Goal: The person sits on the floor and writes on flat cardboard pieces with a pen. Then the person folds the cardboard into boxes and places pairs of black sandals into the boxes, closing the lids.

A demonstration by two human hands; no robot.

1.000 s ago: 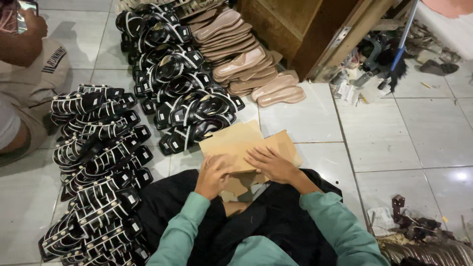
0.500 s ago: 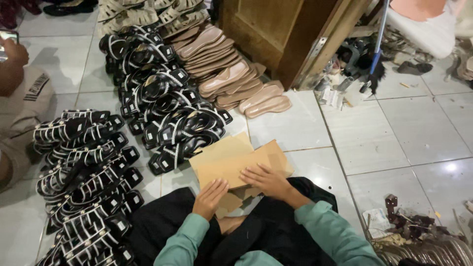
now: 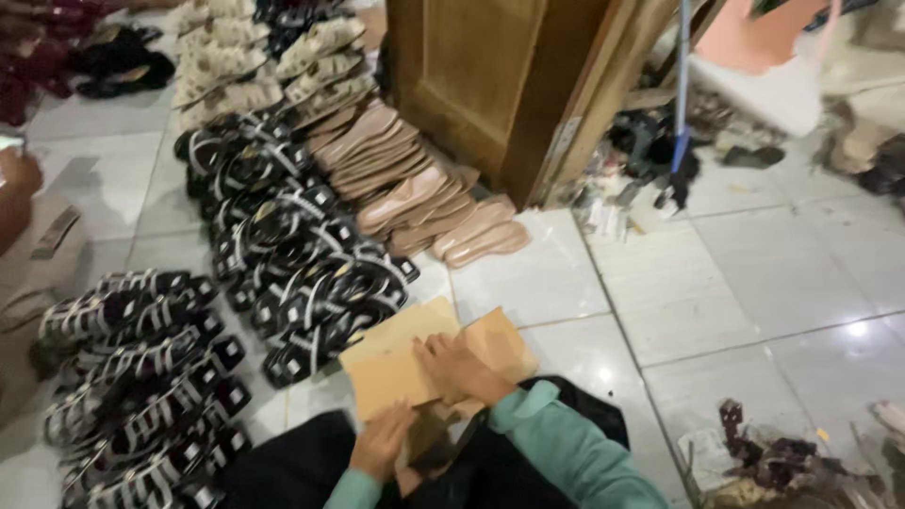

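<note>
A flat brown cardboard piece [image 3: 396, 363] lies across my lap, over black cloth [image 3: 528, 471]. My right hand [image 3: 452, 368] presses flat on its middle, fingers spread. My left hand [image 3: 382, 441] holds the near edge of the cardboard, fingers curled around a folded flap. Both arms wear teal sleeves [image 3: 566, 448].
Rows of black-and-white strappy sandals [image 3: 283, 254] and another pile [image 3: 141, 377] cover the white tiled floor to the left. Tan sandal soles [image 3: 405, 188] are stacked by a wooden cabinet [image 3: 490, 85]. Another person's arm [image 3: 19, 188] sits far left. Scraps [image 3: 773, 462] lie at right.
The camera has tilted up and right, so the cabinet and far floor fill more of the view. My hands stay on the cardboard, the left one now gripping its near edge.
</note>
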